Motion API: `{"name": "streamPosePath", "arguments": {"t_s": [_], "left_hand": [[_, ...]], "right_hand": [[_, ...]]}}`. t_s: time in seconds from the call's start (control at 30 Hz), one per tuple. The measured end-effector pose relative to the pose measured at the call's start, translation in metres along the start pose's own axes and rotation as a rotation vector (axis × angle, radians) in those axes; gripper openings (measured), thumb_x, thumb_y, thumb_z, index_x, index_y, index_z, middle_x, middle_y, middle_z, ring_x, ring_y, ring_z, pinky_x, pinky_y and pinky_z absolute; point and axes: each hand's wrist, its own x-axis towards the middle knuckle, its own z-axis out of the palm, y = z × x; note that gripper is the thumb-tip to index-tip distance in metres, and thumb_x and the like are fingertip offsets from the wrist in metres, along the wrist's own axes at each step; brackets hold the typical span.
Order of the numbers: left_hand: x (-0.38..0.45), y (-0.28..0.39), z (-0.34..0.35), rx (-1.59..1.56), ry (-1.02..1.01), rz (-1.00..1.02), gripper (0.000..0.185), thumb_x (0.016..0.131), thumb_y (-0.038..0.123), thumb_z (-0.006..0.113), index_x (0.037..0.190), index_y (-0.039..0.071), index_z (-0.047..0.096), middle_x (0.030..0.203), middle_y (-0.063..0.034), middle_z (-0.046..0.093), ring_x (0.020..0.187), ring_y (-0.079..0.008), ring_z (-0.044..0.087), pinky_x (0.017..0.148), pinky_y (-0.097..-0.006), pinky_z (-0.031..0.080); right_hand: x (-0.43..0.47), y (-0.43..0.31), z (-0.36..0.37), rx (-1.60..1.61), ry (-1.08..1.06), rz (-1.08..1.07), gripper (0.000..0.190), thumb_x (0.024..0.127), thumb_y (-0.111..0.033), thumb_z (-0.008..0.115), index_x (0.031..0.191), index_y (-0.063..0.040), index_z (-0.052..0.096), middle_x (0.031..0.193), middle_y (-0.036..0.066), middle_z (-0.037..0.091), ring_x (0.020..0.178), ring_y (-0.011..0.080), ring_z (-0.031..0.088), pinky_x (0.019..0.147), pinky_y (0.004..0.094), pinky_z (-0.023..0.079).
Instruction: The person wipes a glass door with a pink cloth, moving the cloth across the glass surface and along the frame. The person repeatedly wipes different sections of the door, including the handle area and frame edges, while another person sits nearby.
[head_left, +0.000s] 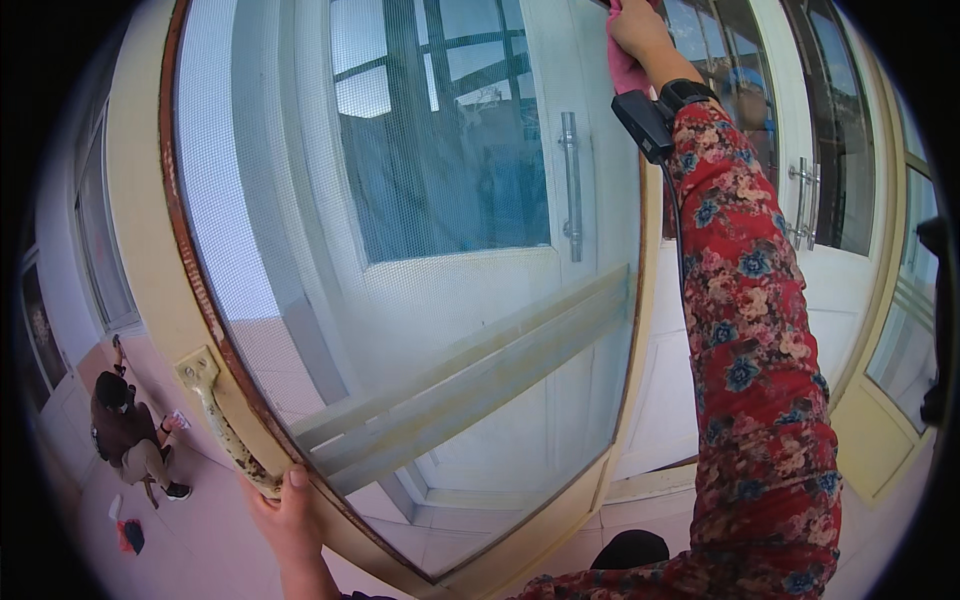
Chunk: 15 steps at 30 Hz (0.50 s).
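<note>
My left hand (285, 514) is at the lower end of a worn metal pull handle (217, 409), its thumb resting against the door frame. The handle is screwed to a cream-painted screen door (139, 217), which stands ajar in front of me. Its mesh panel (300, 187) has brown, chipped edging and a pale crossbar (480, 390) low down. At the top of the picture, my right hand (637, 30) grips a pink cloth (624, 64) against the door's far upper side. Part of the cloth is cut off by the picture's edge.
Behind the mesh is a white door with a glass pane and a metal bar handle (571, 187). More white glazed doors (825, 300) stand at right, beside a cream screen door (862, 435). At left a person (124, 427) sits low by the wall, near a small bag (131, 536).
</note>
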Motion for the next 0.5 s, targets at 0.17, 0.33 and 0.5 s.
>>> {"name": "streamPosePath", "arguments": {"t_s": [0.17, 0.33, 0.5], "left_hand": [[-0.001, -0.007, -0.006, 0.024, 0.023, 0.000, 0.061, 0.091, 0.034, 0.075, 0.135, -0.001, 0.049, 0.114, -0.0059, 0.060, 0.099, -0.0151, 0.057, 0.089, -0.0303, 0.046], [0.001, 0.001, -0.003, 0.075, 0.034, 0.041, 0.053, 0.094, 0.031, 0.071, 0.132, -0.001, 0.052, 0.112, -0.0055, 0.060, 0.098, -0.0146, 0.057, 0.088, -0.0301, 0.046], [0.005, 0.005, 0.001, 0.066, 0.014, 0.005, 0.051, 0.095, 0.029, 0.070, 0.132, -0.001, 0.052, 0.112, -0.0058, 0.061, 0.098, -0.0141, 0.057, 0.089, -0.0296, 0.046]], "right_hand": [[-0.057, 0.036, -0.007, 0.068, -0.050, 0.106, 0.040, 0.094, -0.012, 0.049, 0.133, -0.010, 0.059, 0.119, 0.026, 0.066, 0.112, 0.0433, 0.062, 0.095, 0.0478, 0.050], [-0.144, 0.028, -0.046, 0.114, -0.209, 0.208, 0.054, 0.093, -0.006, 0.045, 0.146, -0.011, 0.052, 0.130, 0.026, 0.062, 0.122, 0.0445, 0.056, 0.104, 0.0453, 0.045], [-0.262, 0.007, -0.079, 0.197, -0.224, 0.235, 0.053, 0.095, -0.003, 0.043, 0.147, -0.004, 0.048, 0.134, 0.027, 0.059, 0.124, 0.0457, 0.054, 0.105, 0.0463, 0.044]]}}
